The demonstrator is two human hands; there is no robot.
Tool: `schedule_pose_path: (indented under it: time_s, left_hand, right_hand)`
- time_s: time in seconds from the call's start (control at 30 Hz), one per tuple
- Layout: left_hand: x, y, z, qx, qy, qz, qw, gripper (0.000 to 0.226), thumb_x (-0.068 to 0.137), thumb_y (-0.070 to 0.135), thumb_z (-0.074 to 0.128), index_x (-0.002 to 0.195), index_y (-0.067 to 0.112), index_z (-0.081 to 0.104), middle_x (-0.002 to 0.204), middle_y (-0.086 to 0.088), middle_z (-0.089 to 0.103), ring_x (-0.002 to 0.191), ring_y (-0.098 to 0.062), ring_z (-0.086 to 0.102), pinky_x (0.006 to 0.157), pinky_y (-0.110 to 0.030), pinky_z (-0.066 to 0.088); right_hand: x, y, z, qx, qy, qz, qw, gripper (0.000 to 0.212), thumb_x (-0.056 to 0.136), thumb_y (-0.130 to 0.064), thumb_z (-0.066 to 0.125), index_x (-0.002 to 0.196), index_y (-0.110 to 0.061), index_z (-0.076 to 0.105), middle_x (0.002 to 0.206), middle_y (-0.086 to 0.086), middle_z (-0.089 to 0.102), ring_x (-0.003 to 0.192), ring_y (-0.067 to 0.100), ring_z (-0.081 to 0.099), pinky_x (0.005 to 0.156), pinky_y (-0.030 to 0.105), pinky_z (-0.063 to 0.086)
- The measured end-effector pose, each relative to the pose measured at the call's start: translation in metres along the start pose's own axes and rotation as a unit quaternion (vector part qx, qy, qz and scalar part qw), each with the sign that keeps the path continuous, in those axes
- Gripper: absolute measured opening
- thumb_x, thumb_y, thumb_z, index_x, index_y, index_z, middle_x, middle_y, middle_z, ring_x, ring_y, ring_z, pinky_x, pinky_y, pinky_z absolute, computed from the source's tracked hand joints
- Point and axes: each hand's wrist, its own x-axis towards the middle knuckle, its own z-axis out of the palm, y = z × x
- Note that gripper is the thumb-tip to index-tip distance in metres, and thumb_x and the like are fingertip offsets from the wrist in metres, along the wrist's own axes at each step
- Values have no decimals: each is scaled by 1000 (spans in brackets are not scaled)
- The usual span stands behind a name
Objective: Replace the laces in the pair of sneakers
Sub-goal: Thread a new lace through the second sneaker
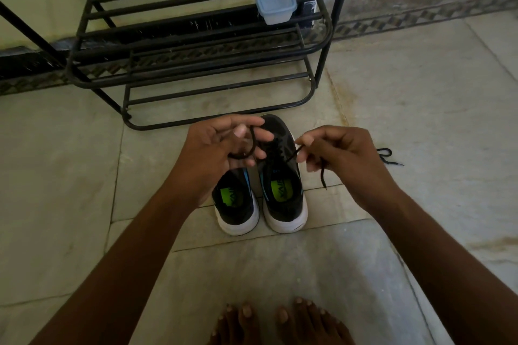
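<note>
Both sneakers stand side by side on the floor (392,120), heels toward me, in front of the rack (196,64). Left hand (221,148): fingers curled round a loop of the black lace (253,143), thumb on top. Right hand (336,154): fingers pinch the other run of the same lace, its free end hanging below my palm with the tip off the floor. The lace runs down to the eyelets of the right shoe (283,176); some crossings look threaded there, though the dark upper hides how many, so I cannot say how far up this shoe is laced. The left shoe (238,204) is mostly behind my left hand and I see no lace in what shows. A second lace (388,157) lies loose on the floor, well right of the shoes. Judgement: task is partway, one shoe in hand, the other likely still to do. Materials: lace is a thin round cord, limp, with a stiff tip; shoes have dark mesh-like uppers, thick white soles, lime insole patches, blue trim. Floor is pale stone slabs, smooth and stained. Rack is black metal tube; a lidded translucent plastic box (275,1) sits on it.
</note>
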Motion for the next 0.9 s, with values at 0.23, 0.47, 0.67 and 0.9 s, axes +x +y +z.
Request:
schedule_pose_path:
  time_s: [0.23,0.47,0.67,0.9]
  left_hand:
    - [3,6,14,75,92,10,993,11,95,4,68,101,8,75,85,-8,78,73,-24,76,64,-28,60]
    - [12,13,18,169,144,103,970,11,92,21,73,94,28,80,87,9,72,77,-11,69,65,-24,55]
    - [16,29,22,116,126,153,973,17,96,13,66,108,13,78,83,-1,76,59,-9,59,52,-20,44]
    - [19,43,27,75,150,181,969,16,98,11,65,109,14,75,82,-3,77,62,-15,64,54,-19,47]
  right_hand:
    - [-3,-25,-2,50,-46,-16,998,36,96,17,37,113,7,67,96,21,76,83,39,74,77,41,62]
    - [6,-42,5,-46,15,-104,993,9,91,-9,71,91,-1,76,71,7,74,55,16,67,55,23,54]
    - [20,-46,15,-66,48,-132,988,13,98,-14,65,87,-7,65,64,-6,53,54,9,47,52,21,38]
    - [24,-59,30,2,59,-158,986,15,102,-10,56,97,1,64,75,11,69,54,27,53,52,31,45]
